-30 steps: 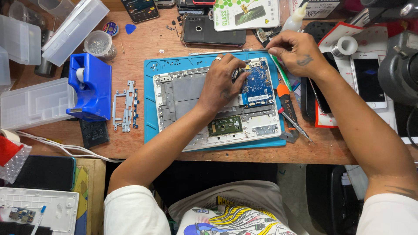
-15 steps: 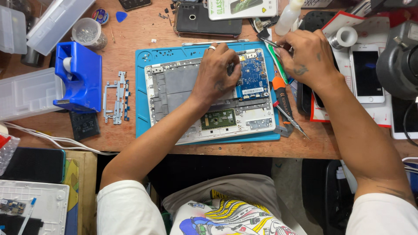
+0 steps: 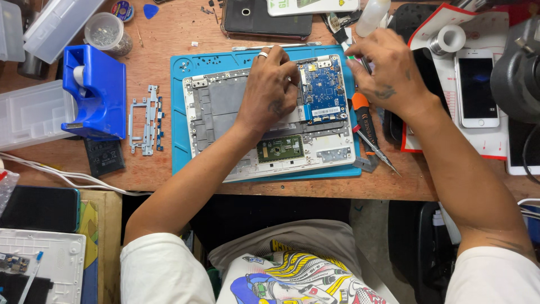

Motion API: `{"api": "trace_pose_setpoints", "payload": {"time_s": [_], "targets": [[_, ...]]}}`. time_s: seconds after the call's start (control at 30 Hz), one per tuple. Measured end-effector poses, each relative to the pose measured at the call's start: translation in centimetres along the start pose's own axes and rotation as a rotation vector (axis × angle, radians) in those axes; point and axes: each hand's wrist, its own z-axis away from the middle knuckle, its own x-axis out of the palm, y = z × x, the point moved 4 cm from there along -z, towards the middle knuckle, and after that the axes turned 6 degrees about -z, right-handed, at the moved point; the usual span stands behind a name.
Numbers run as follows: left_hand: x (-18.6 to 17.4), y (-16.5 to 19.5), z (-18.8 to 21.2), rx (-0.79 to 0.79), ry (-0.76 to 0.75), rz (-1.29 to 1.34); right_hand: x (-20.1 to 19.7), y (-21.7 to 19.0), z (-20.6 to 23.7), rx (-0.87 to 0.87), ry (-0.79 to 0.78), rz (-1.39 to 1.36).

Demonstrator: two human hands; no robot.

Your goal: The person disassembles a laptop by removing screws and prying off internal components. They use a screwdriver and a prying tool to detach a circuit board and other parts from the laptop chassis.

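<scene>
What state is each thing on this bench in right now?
Opened laptop shell: cover off, lying flat on blue mat.
Blue circuit board: exposed, seated in shell.
Left hand: resting on shell.
Right hand: at board's right edge.
White phone: screen dark.
Screwdriver: lying unused.

Wooden bench (image 3: 169, 34) under blue mat (image 3: 185, 157)

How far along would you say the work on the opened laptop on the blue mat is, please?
Done: the silver laptop shell lies open on the blue silicone mat, and a bare metal bracket sits beside the mat. In hand: the left hand rests at the edge of the blue circuit board, and the right hand holds a thin tool at its corner. Left: that board and the small green board remain seated.
</scene>
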Motion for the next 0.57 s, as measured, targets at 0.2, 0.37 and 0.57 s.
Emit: {"api": "trace_pose_setpoints", "payload": {"time_s": [0.2, 0.37, 0.57], "targets": [[-0.5, 0.6, 0.5, 0.023, 0.016, -0.054, 1.2, -1.6, -0.3, -0.044, -0.066, 0.018], [-0.3, 1.9, 1.3, -0.044, 0.007, -0.191, 1.2, -1.9, -0.7, -0.003, -0.087, 0.000], [0.4, 3.4, 2.1, -0.139, -0.091, -0.152, 1.8, -1.1, -0.9, 0.104, -0.124, -0.070]]}}
